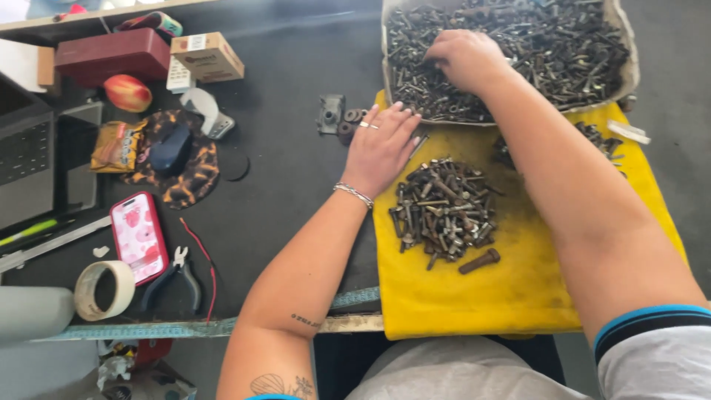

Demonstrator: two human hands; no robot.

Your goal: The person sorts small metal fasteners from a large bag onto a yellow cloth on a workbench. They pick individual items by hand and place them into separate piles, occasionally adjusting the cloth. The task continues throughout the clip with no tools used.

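Cardboard tray brims with bolts; right hand digs in.

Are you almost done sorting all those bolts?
Not nearly. A small pile of bolts already sits on the yellow cloth. The right hand is digging in the cardboard tray, while the left hand rests flat at the cloth's edge. The tray remains heaped with bolts and screws.
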